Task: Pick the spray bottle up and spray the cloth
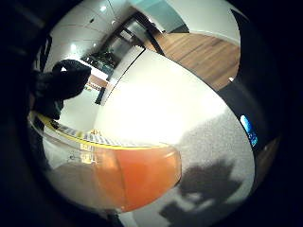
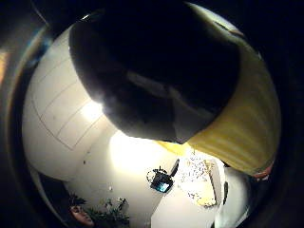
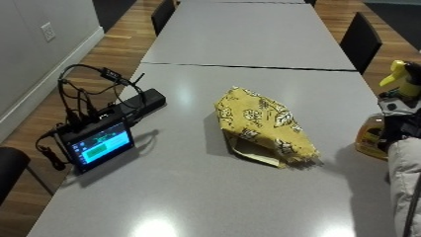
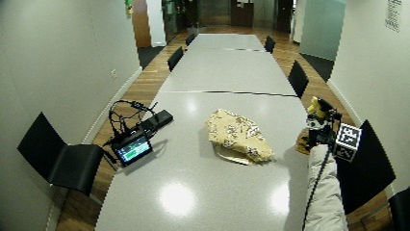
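Grey table (image 3: pixel 197 197), yellow patterned cloth (image 3: pixel 266 126) crumpled at centre, spray bottle (image 3: pixel 373 140) with orange liquid at the cloth's 3 o'clock by the table edge, gloved right hand (image 3: pixel 402 121) wrapped round it, small screen (image 3: pixel 99 145) at 9 o'clock.

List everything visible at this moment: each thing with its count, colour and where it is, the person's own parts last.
spray bottle: one, clear with orange liquid and a yellow trigger head, at the table's edge beside the person.
cloth: one, yellow with a leaf print, crumpled near the middle of the table, apart from the bottle.
screen device: one, black with a lit display, propped on the table's far side from the person, cables looped behind it.
table: grey, first of a row set end to end.
chairs: several, black, along both sides.
sleeve: one, pale, padded.
right hand: black glove, at the bottle; the fingers cannot be made out.
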`<state>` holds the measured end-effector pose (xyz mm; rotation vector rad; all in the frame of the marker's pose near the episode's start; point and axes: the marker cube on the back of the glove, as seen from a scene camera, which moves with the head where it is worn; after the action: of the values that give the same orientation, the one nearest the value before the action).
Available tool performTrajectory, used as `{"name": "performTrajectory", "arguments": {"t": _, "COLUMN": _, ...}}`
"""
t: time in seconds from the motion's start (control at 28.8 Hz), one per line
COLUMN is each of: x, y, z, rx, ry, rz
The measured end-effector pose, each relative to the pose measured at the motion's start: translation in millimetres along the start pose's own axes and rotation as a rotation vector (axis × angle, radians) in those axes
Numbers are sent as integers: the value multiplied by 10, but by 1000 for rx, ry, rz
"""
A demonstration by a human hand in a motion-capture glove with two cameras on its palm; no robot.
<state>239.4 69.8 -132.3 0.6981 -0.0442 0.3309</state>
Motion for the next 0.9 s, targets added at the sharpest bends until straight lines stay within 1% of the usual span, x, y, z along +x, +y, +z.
{"name": "performTrajectory", "arguments": {"t": 0.28, "x": 172, "y": -51, "z": -108, "rx": 18, "ry": -12, "rz": 29}}
{"name": "performTrajectory", "arguments": {"t": 0.49, "x": 110, "y": -80, "z": -114, "rx": 34, "ry": -14, "rz": 31}}
{"name": "performTrajectory", "arguments": {"t": 0.66, "x": 56, "y": -160, "z": -42, "rx": 16, "ry": -8, "rz": 21}}
{"name": "performTrajectory", "arguments": {"t": 0.76, "x": -71, "y": -173, "z": 43, "rx": -44, "ry": 43, "rz": -40}}
{"name": "performTrajectory", "arguments": {"t": 0.83, "x": -289, "y": -190, "z": 178, "rx": -104, "ry": 105, "rz": -128}}
{"name": "performTrajectory", "arguments": {"t": 0.9, "x": -619, "y": -206, "z": 358, "rx": -160, "ry": 201, "rz": -245}}
